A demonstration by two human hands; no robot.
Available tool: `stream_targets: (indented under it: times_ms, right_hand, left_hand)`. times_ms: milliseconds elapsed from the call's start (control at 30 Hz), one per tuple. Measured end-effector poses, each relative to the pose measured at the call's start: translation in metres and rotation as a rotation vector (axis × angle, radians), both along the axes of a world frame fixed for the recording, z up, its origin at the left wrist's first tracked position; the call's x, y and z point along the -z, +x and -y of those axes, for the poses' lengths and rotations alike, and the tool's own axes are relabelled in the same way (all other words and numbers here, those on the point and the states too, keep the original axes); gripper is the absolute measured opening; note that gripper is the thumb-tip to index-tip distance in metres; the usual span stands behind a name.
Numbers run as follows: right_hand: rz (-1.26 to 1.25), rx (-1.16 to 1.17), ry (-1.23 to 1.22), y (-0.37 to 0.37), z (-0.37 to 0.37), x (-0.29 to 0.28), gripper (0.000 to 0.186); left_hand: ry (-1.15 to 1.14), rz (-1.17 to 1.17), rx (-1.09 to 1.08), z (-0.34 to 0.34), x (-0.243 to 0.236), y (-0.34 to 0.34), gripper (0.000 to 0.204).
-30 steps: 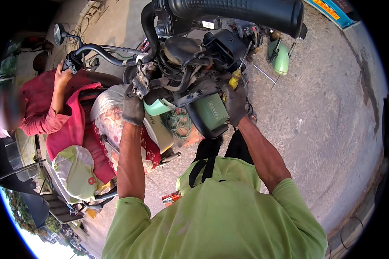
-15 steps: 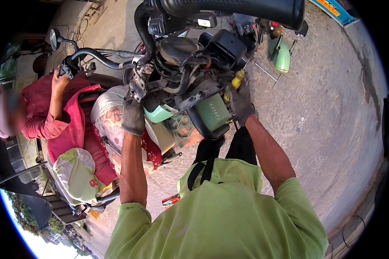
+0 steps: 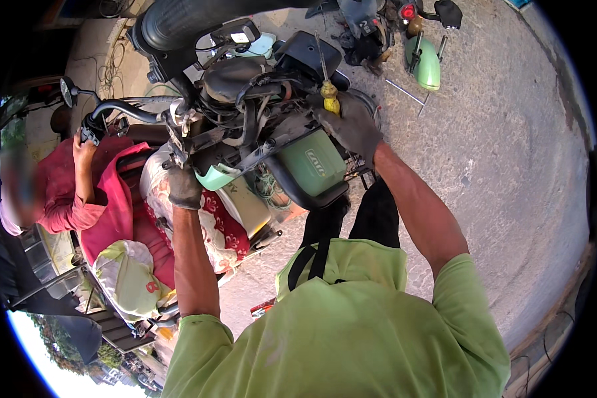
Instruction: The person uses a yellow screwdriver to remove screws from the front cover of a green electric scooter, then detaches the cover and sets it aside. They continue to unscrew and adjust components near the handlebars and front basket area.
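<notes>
My right hand (image 3: 353,129), in a dark grey work glove, is closed on a screwdriver (image 3: 330,97) with a yellow handle; its shaft points up and away. That hand is over the frame of a partly stripped vehicle, beside a green box panel (image 3: 315,166) with a black rim. My left hand (image 3: 184,187), also gloved, is closed at the lower end of a metal bracket (image 3: 178,123) below the handlebar (image 3: 132,109). A pale green plastic trim piece (image 3: 217,178) lies just right of it. The left fingers are partly hidden.
At the left a person (image 3: 83,166) in red grips the far handlebar end. A floral-covered seat (image 3: 212,219) is beside my left forearm. On the concrete at the far right are a green fender (image 3: 428,63) and a T-shaped metal rod (image 3: 408,93). Loose cables hang around the frame.
The handlebar and front assembly have shifted left in view. My right hand has moved left and slightly up with the screwdriver, now more upright. My left hand has moved left along with the bracket.
</notes>
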State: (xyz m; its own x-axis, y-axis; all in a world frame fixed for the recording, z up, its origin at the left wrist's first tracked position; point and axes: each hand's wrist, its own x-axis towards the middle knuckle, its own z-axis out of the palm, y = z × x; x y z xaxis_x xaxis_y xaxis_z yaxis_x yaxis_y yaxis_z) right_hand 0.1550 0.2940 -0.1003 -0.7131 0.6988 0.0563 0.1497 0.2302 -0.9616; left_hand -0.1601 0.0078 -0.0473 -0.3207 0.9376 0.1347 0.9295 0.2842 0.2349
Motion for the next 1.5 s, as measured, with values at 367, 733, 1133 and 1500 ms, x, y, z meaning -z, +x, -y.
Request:
stream_targets:
  times_ms: [367, 733, 1133, 1500]
  right_hand:
    - [0.395, -0.327, -0.054, -0.02, -0.051, 0.006, 0.045]
    - [0.464, -0.514, 0.162, -0.036, -0.08, 0.023, 0.048]
    - [0.083, -0.502, 0.225, -0.041, -0.067, 0.032, 0.04]
    - [0.114, -0.52, 0.079, -0.044, -0.071, 0.036, 0.036]
  left_hand:
    - [-0.008, -0.083, -0.012, -0.004, -0.018, 0.012, 0.055]
    - [0.104, 0.02, -0.313, -0.023, -0.044, 0.082, 0.041]
    - [0.464, 0.521, -0.446, -0.098, -0.089, 0.296, 0.046]
    - [-0.473, 0.092, -0.39, -0.195, -0.044, 0.274, 0.062]
